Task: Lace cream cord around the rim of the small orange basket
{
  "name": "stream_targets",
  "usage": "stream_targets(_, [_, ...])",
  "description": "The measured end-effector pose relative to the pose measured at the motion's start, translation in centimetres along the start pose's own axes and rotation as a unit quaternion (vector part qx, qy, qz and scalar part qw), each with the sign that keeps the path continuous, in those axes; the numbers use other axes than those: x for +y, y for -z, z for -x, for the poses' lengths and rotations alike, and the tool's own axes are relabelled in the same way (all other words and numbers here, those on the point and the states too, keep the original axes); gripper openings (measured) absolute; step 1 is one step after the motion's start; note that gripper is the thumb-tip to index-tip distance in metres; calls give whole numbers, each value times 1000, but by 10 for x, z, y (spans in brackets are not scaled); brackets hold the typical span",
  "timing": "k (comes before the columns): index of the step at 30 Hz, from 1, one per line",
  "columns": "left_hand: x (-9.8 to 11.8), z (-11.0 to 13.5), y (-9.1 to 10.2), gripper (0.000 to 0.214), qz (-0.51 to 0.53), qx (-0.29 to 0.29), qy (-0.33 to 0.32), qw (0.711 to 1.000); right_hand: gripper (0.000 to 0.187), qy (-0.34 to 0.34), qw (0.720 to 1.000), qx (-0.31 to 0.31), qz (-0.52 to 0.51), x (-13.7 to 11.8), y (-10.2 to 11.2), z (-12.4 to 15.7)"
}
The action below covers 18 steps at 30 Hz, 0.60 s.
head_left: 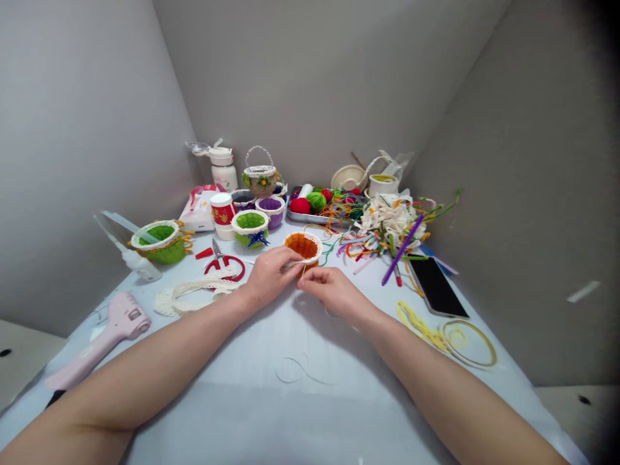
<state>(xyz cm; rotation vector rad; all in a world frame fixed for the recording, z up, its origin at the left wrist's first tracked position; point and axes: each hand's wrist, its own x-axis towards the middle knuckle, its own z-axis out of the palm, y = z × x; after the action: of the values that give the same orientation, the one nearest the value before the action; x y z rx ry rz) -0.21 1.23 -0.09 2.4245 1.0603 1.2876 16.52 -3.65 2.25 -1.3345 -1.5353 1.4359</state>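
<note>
A small orange woven basket point(303, 247) with a white lace rim stands on the table's middle. My left hand point(268, 274) is closed beside it, pinching a thin white strand at the basket's near rim. My right hand point(332, 289) is closed too, pinching the same strand just below the basket. The two hands almost touch.
Red scissors point(224, 265), a lace strip point(194, 292) and a pink glue gun point(104, 337) lie left. Several small baskets, a metal tray point(310, 217) of yarn balls, a tangle of coloured cords point(392, 226), a phone point(437, 285) and yellow cord point(421, 325) lie behind and right.
</note>
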Motion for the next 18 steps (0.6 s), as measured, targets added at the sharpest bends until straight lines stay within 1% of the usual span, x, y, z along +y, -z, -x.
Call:
stream_targets(1, [0,0,0,7,-3,1,3,1000,21,-5,999,-49,13,-5,1,4])
stream_targets(3, [1,0,1,7,-8,3,11,1000,18,-5,987,-152,54,-14,6,11])
stream_targets(5, [0,0,1,7,-10,2,14,1000,17,1,973,-214,87,-19,12,14])
stream_targets(6, [0,0,1,7,-8,0,13,1000,17,3,970,-223,96,-20,15,14])
stream_targets(8, [0,0,1,8,-4,-1,11,1000,18,3,974,-195,110,-18,21,12])
stream_targets(9, [0,1,1,8,-1,-1,10,1000,19,7,979,-161,124,-17,23,10])
stream_targets(10, [0,1,1,7,2,0,8,1000,19,16,984,-106,143,-15,25,7])
stream_targets(11, [0,1,1,7,6,0,7,1000,19,35,985,-35,167,-13,27,5])
stream_targets(12, [1,1,1,7,10,1,7,1000,19,62,979,38,190,-12,28,2])
stream_targets(13, [2,1,1,8,14,1,5,1000,18,95,968,99,209,-10,28,0])
stream_targets(14, [4,1,1,8,16,1,4,1000,19,130,957,139,221,-9,28,-1])
stream_targets(15, [5,1,1,8,19,2,5,1000,21,159,947,158,228,-7,27,-3])
stream_targets(16, [6,1,0,8,21,1,7,1000,23,181,943,156,231,-5,26,-4])
stream_targets(18, [9,2,0,8,26,-6,15,1000,23,199,943,134,233,0,24,-7])
